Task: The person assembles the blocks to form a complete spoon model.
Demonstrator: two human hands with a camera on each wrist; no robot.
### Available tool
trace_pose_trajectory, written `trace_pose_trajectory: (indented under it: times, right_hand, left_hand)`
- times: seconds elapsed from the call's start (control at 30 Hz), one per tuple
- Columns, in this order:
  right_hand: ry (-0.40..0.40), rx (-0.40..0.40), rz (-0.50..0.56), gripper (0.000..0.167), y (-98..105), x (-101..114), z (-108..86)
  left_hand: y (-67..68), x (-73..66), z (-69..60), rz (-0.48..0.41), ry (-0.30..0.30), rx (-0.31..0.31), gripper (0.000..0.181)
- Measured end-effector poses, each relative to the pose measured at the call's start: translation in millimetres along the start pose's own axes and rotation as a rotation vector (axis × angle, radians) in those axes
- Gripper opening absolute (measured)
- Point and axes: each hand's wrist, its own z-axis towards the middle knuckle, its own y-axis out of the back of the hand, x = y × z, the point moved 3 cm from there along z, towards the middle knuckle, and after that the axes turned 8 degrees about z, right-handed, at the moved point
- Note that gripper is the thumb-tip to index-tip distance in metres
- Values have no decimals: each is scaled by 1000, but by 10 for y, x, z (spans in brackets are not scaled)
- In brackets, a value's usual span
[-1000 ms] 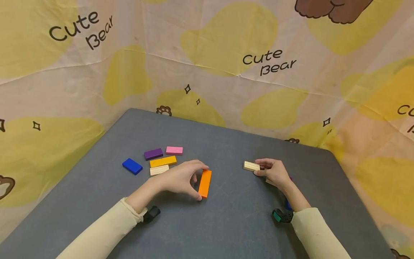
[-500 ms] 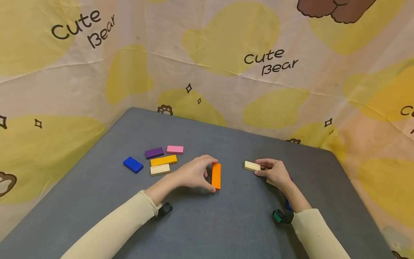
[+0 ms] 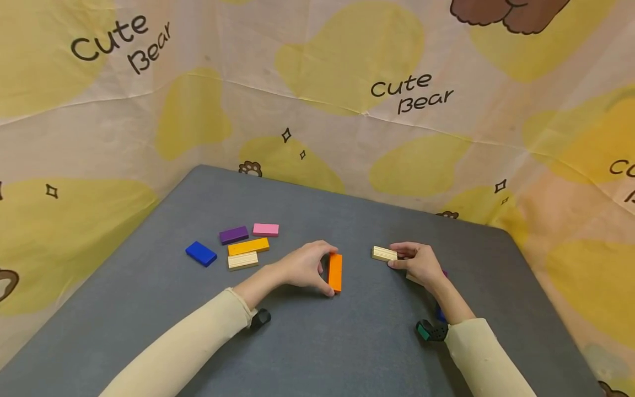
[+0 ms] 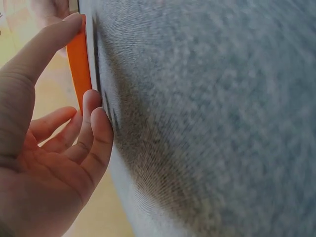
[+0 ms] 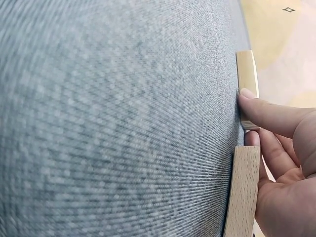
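An orange block lies lengthwise near the table's middle, its two ends pinched between thumb and fingers of my left hand. In the left wrist view the thumb touches one end of the orange block and fingertips of the left hand the other. My right hand pinches the near end of a plain wooden block, also seen in the right wrist view, where the thumb of the right hand lies on this block. A second wooden block lies beside that hand, mostly hidden in the head view.
On the left of the grey table lie a blue block, a purple block, a pink block, a yellow block and a plain wooden block. Another blue block is partly hidden by the right forearm.
My left hand has moved to the right with the orange block, which has turned a little and is closer to the wooden block. The right hand has stayed in place.
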Motion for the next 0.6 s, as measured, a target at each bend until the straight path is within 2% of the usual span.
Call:
trace_pose_trajectory:
  times: [0.2, 0.43, 0.6]
  right_hand:
    - [-1, 7, 10, 42, -12, -15, 9]
    - [1, -2, 7, 42, 13, 5, -1]
    - [3, 10, 7, 42, 5, -1, -1]
  left_hand:
    - [-43, 25, 19, 9, 17, 10, 90]
    - [-40, 45, 20, -72, 35, 6, 91]
    - [-46, 49, 6, -89, 56, 15, 93]
